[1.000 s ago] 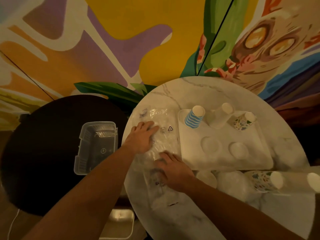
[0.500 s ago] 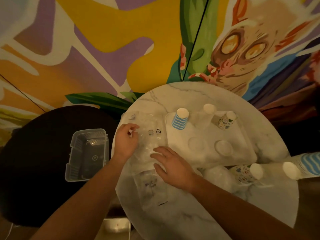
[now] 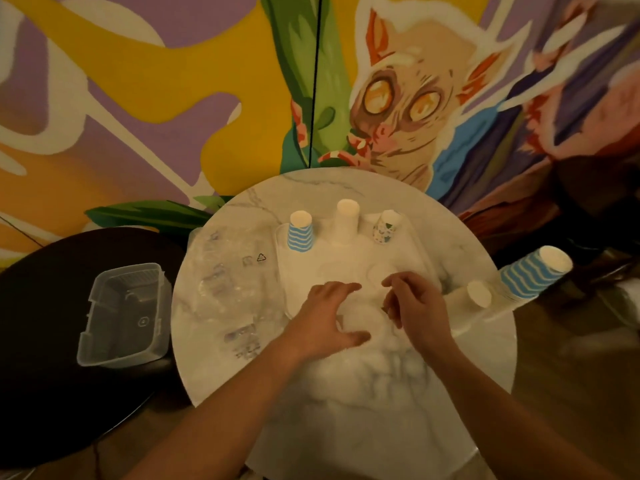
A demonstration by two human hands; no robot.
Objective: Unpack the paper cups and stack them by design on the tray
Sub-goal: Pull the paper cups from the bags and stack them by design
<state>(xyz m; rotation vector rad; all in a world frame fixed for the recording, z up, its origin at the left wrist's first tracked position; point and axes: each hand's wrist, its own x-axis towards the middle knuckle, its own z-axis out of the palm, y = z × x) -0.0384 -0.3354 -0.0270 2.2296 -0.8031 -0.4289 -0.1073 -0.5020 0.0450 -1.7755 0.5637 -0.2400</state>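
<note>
On the white tray [image 3: 281, 251] three upturned cups stand in its far row: a blue-striped cup [image 3: 300, 234], a plain white cup [image 3: 346, 221] and a leaf-patterned cup [image 3: 385, 229]. At the tray's near edge lies a wrapped pack of white cups [image 3: 358, 322]. My left hand [image 3: 322, 320] grips the pack from the left, thumb on its near side. My right hand [image 3: 415, 306] has its fingers curled on the pack's right end. A sleeve of blue-striped cups [image 3: 531, 273] and a sleeve of white cups [image 3: 476, 295] lie at the table's right edge.
Empty clear plastic wrappers [image 3: 228, 271] are spread over the left of the round marble table [image 3: 363, 403]. A clear plastic box [image 3: 121, 313] sits on a dark round table on the left. A painted wall stands right behind the table.
Both hands left the clear wrappers on the left and moved right onto the white cup pack at the tray's near edge. The camera view shifted right.
</note>
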